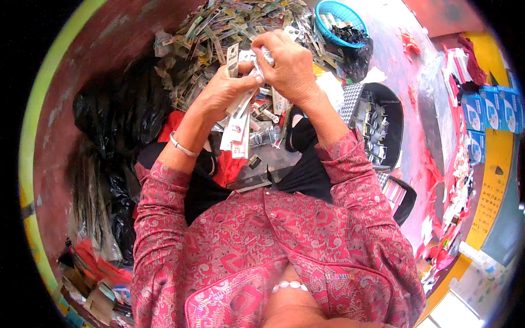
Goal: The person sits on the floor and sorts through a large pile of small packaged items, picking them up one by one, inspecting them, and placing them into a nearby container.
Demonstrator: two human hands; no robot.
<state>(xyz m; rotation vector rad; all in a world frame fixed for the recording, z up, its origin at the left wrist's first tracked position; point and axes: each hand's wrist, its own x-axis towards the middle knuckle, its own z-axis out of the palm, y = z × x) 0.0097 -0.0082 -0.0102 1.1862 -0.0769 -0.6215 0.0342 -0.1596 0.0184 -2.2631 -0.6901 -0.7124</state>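
My left hand is closed around a bunch of long white printed card strips, which hang below it in front of my knees. One strip also sticks up above its fingers. Just to the right, my right hand has its fingers curled in a pinch on a small white, ribbed-looking piece at the top of the bunch. The two hands nearly touch. What exactly the right fingertips grip is partly hidden. Beyond both hands spreads a big heap of small clear-and-printed packages.
A blue plastic basket holding dark items stands at the far right, beside a black plastic bag. Nearer lies an open black box with several clear packs. Black bags lie at left; blue packs stand far right.
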